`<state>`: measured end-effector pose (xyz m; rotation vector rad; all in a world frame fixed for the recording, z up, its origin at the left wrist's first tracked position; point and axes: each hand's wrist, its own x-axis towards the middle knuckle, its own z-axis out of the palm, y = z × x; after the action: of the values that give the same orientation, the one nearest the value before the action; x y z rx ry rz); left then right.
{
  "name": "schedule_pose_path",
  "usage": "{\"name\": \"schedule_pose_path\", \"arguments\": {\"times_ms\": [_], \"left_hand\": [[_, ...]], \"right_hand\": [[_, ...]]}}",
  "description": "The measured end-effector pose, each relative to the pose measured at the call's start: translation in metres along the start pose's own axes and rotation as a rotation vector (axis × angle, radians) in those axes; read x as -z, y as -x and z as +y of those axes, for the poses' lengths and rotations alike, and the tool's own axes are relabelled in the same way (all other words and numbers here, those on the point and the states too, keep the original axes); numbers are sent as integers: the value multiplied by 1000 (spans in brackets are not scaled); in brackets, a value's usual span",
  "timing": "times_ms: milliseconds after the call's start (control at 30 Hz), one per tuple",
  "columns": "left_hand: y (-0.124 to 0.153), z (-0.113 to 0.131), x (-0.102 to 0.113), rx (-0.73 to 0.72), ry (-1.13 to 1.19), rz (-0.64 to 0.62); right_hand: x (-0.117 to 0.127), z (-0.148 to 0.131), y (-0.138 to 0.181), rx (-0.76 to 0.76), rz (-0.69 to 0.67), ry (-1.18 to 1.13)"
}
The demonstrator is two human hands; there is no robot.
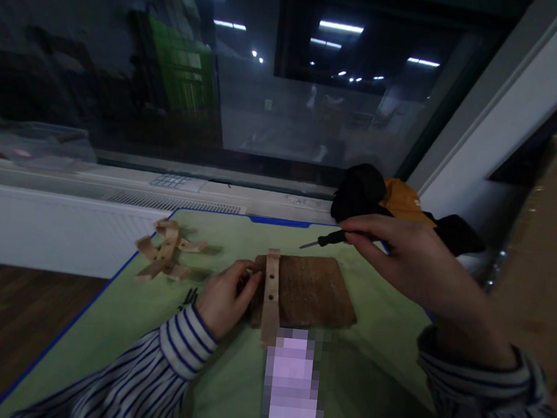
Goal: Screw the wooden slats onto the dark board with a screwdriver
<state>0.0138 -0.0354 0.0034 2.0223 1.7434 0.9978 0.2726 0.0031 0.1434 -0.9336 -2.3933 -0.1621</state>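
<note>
A dark brown wooden board (317, 291) lies flat on the green table. Across its left part runs a lighter wooden strip (270, 310) with two dark holes, its ends reaching past the board. My left hand (227, 296) rests at the board's left edge, fingers curled and thumb near the fingertips; whatever lies between them is hidden. Above the board's far right side, my right hand (397, 253) grips a screwdriver (332, 238) by its black handle. Its metal tip points left and down, apart from the strip.
Several curved wooden pieces (169, 251) lie piled at the far left of the table (222, 381). Small dark pieces (190, 298), perhaps screws, sit beside my left wrist. Black and orange cloth (402, 198) lies by the window. A cardboard box (544, 261) stands at right. A blurred patch covers the front middle.
</note>
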Motion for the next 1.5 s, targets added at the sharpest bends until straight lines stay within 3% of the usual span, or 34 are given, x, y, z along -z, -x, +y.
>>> {"name": "schedule_pose_path", "arguments": {"times_ms": [133, 300, 433, 767, 1100, 1500], "left_hand": [[14, -8, 7, -20, 87, 32], [35, -4, 11, -79, 108, -67], [45, 2, 4, -125, 73, -93], [41, -14, -21, -64, -27, -37], [43, -16, -24, -84, -50, -14], [33, -4, -25, -149, -28, 29]], "right_hand": [[-14, 15, 56, -228, 77, 32], [-42, 16, 132, -398, 210, 89], [-60, 3, 164, -466, 158, 109], [-82, -7, 174, -411, -134, 175], [-80, -12, 142, -264, -235, 259], [-97, -9, 151, -143, -109, 348]]}}
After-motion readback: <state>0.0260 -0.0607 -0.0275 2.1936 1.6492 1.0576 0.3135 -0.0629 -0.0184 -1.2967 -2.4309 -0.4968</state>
